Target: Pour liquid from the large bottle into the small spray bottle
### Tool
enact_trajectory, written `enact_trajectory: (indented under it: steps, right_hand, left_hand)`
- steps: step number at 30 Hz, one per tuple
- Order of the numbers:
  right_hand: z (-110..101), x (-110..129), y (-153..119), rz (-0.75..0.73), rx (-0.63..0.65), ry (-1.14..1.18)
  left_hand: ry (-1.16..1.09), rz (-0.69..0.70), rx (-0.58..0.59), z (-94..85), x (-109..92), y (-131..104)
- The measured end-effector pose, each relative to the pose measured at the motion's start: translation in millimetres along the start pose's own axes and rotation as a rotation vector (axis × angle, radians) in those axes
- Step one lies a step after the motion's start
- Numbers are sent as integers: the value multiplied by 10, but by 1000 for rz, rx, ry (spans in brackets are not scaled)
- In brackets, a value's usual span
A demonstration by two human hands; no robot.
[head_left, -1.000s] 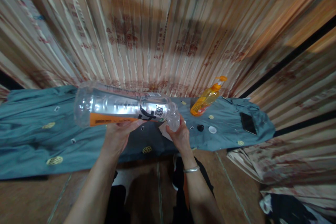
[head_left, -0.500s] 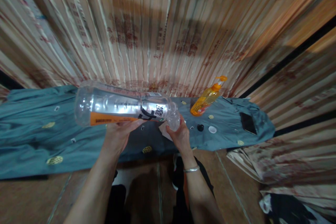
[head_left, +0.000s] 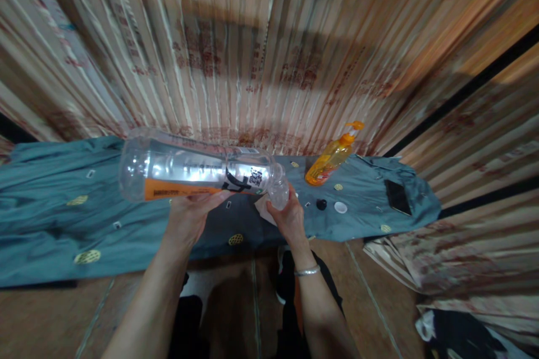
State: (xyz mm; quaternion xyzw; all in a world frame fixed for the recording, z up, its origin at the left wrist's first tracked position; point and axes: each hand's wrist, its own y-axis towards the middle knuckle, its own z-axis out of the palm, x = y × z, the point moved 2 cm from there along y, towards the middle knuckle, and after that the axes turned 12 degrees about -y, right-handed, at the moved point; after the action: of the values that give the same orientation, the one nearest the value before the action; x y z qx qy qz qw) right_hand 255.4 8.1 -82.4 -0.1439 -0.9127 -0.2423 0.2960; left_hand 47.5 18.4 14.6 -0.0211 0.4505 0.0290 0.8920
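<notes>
A large clear plastic bottle with an orange and silver label lies sideways in the air above the cloth. My left hand supports its body from below, fingers mostly hidden behind it. At the mouth end, on the right, my right hand grips a small clear plastic container, which meets the bottle's neck; its exact kind is hard to make out. Beneath my right hand a pale sheet of paper or tissue rests on the cloth. To the right are a small black cap and a white cap.
A teal cloth with yellow motifs covers the long narrow table. An orange pump bottle stands at the back, right of my hands. A black phone lies near the right end. Pleated curtains hang close behind.
</notes>
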Motion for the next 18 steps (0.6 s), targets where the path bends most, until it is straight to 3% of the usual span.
enact_trajectory:
  steps: [18]
  right_hand:
    - [-4, 1, -4, -6, 3, -16]
  left_hand:
    - [-10, 17, 1, -18, 20, 23]
